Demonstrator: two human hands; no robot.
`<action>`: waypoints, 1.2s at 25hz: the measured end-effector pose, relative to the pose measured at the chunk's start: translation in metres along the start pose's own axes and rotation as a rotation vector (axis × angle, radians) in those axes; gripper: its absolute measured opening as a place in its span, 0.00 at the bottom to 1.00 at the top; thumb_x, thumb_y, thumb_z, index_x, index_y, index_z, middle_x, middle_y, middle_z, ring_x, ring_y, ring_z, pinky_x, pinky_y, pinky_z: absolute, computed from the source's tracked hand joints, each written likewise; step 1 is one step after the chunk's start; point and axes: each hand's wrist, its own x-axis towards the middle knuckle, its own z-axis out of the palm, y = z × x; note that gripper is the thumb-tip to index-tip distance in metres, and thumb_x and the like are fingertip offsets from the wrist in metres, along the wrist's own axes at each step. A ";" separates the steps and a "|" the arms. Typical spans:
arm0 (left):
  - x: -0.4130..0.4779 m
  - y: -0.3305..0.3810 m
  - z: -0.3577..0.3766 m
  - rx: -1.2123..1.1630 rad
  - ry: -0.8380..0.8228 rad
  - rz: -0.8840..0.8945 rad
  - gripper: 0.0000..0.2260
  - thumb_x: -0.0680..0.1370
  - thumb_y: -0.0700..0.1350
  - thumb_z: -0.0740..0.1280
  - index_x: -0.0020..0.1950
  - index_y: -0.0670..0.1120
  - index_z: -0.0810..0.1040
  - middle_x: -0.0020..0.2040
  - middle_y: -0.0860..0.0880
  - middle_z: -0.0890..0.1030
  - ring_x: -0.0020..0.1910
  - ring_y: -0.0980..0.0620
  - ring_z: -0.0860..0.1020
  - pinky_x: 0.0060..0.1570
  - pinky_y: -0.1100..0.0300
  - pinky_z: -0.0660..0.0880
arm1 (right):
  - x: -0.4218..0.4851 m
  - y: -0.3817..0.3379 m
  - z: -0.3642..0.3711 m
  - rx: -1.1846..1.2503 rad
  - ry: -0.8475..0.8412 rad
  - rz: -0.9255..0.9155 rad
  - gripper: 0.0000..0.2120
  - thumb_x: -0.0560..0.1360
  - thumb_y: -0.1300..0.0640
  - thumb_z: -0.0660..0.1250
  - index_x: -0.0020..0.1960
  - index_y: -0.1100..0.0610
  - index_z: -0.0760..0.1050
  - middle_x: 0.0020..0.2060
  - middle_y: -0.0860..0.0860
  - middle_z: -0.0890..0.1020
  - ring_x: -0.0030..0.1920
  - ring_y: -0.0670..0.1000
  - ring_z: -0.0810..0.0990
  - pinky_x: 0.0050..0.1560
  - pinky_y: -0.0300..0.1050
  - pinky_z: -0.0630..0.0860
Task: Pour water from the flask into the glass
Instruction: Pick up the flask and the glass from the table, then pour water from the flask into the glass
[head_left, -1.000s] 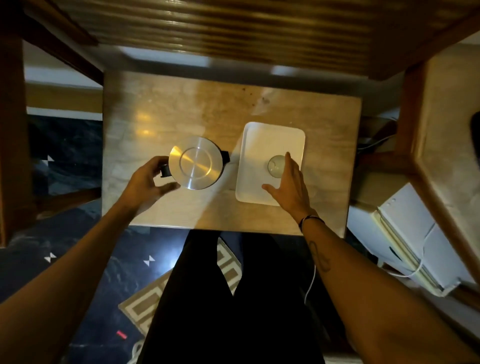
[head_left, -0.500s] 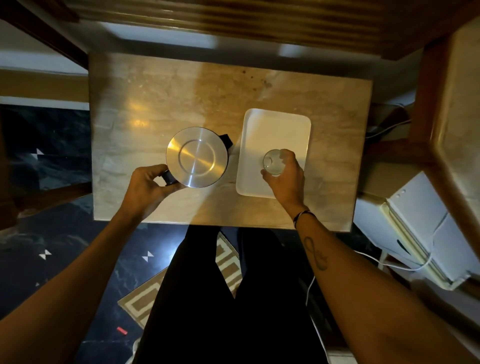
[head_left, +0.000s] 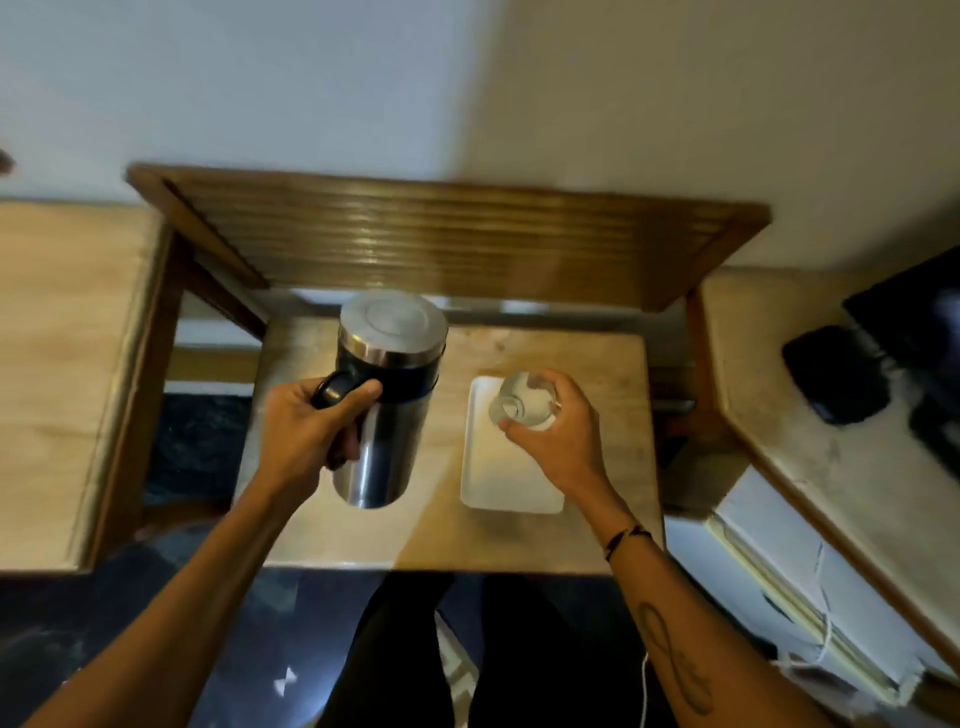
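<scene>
A steel flask (head_left: 382, 415) with a black band and a closed metal lid hangs above the small stone-topped table (head_left: 597, 374), lifted off it. My left hand (head_left: 306, 431) is shut on its black handle. A clear glass (head_left: 522, 402) is held over the far end of the white rectangular tray (head_left: 498, 483), and my right hand (head_left: 558, 431) is wrapped around it from the right. Flask and glass are apart, the flask to the left. The glass looks tilted toward me; whether it holds water I cannot tell.
A wooden slatted shelf (head_left: 447, 244) overhangs the table's back edge. Stone counters flank it left (head_left: 57, 364) and right (head_left: 810, 415). A black phone (head_left: 836, 374) lies on the right counter. A white box with a cable (head_left: 789, 582) sits low on the right.
The flask has been lifted off the table by its handle. The glass has been raised off the tray in my right hand. The head camera has tilted up, showing the wall.
</scene>
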 end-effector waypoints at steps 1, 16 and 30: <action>-0.004 0.032 -0.005 -0.019 -0.011 0.044 0.29 0.70 0.58 0.81 0.28 0.36 0.74 0.20 0.38 0.73 0.16 0.46 0.69 0.19 0.62 0.67 | 0.001 -0.025 -0.014 0.031 0.002 -0.037 0.32 0.67 0.62 0.87 0.68 0.57 0.80 0.62 0.54 0.85 0.61 0.51 0.84 0.62 0.46 0.81; -0.046 0.571 -0.052 0.301 -0.393 0.671 0.34 0.63 0.66 0.84 0.27 0.43 0.68 0.18 0.49 0.64 0.15 0.53 0.59 0.22 0.66 0.57 | -0.014 -0.438 -0.252 0.335 -0.001 -0.661 0.31 0.61 0.47 0.82 0.64 0.48 0.85 0.51 0.50 0.90 0.50 0.54 0.86 0.50 0.38 0.80; -0.144 0.766 -0.005 1.125 -0.421 0.685 0.29 0.68 0.63 0.79 0.25 0.48 0.65 0.20 0.51 0.62 0.18 0.53 0.59 0.23 0.65 0.56 | -0.039 -0.514 -0.304 0.343 -0.081 -0.740 0.19 0.64 0.50 0.84 0.55 0.44 0.89 0.47 0.48 0.91 0.46 0.44 0.87 0.47 0.45 0.84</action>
